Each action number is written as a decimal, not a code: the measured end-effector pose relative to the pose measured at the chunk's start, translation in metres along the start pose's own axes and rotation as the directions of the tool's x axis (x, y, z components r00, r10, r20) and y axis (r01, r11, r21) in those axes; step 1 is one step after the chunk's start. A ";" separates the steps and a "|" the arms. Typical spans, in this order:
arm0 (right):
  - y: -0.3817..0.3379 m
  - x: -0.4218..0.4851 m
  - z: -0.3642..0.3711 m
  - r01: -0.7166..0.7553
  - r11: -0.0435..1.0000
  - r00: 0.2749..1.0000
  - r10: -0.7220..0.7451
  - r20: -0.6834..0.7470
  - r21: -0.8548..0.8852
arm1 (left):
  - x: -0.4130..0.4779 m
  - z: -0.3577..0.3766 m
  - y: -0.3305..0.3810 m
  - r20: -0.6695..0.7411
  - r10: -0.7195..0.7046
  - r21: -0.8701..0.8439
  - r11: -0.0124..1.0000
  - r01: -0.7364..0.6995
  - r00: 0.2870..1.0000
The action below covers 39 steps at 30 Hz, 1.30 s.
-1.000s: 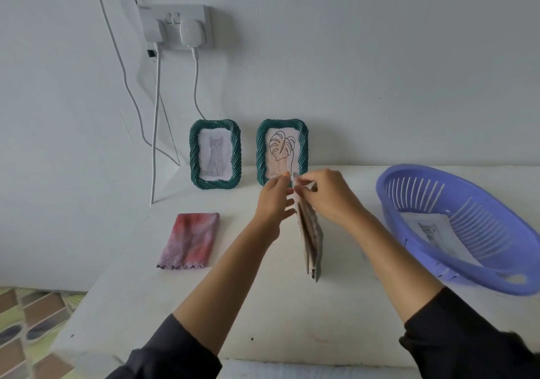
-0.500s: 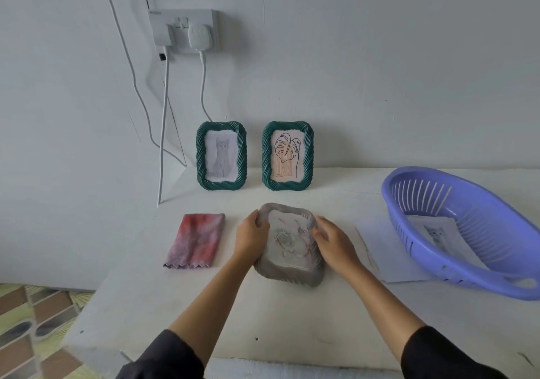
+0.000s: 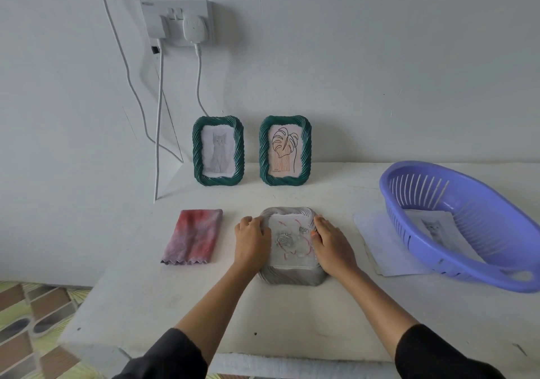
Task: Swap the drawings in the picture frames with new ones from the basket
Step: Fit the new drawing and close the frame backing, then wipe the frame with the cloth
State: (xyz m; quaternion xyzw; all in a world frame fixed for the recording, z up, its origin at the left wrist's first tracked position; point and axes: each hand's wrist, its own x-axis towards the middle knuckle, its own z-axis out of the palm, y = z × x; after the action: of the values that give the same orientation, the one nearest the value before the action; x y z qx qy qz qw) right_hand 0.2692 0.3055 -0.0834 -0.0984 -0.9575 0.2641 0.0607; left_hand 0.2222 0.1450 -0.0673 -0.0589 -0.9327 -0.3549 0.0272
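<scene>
A grey twisted-rim picture frame [image 3: 292, 273] lies flat, face up, on the white table, with a rose drawing [image 3: 287, 240] in it. My left hand [image 3: 252, 240] holds its left edge and my right hand [image 3: 331, 244] holds its right edge, thumb on the face. Two green frames stand against the wall: one with a cat drawing [image 3: 218, 150], one with a leaf drawing [image 3: 285, 150]. The purple basket [image 3: 418, 186] sits tilted at the right with a cat drawing [image 3: 438, 229] inside.
A red-and-purple folded cloth [image 3: 194, 237] lies left of the grey frame. A white sheet [image 3: 380, 244] lies partly under the basket. Cables hang from a wall socket [image 3: 178, 22] behind the green frames. The table's left edge drops to a tiled floor [image 3: 29, 320].
One second ago both hands held the grey frame upright on its edge. It now lies flat, face up, with a hand at each side.
</scene>
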 end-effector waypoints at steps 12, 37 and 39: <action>-0.002 -0.002 -0.002 -0.015 1.000 1.000 0.015 -0.001 0.001 | 0.035 -0.062 -0.059 -0.087 -0.538 0.215 0.812 0.543 0.838; -0.082 0.013 -0.041 -0.217 0.472 0.976 0.124 0.180 0.855 | 0.010 -0.054 0.070 0.496 -0.052 -0.698 0.570 0.434 0.867; -0.074 0.020 -0.045 -0.175 0.485 0.968 0.243 0.061 0.857 | 0.011 -0.049 0.064 0.393 -0.069 -0.718 0.600 0.353 0.917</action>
State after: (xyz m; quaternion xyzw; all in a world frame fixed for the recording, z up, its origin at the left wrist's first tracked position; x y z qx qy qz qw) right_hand 0.2458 0.2702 -0.0051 -0.1802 -0.6803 0.7032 0.1016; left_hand 0.2204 0.1605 0.0127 -0.0101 -0.6787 -0.7073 -0.1977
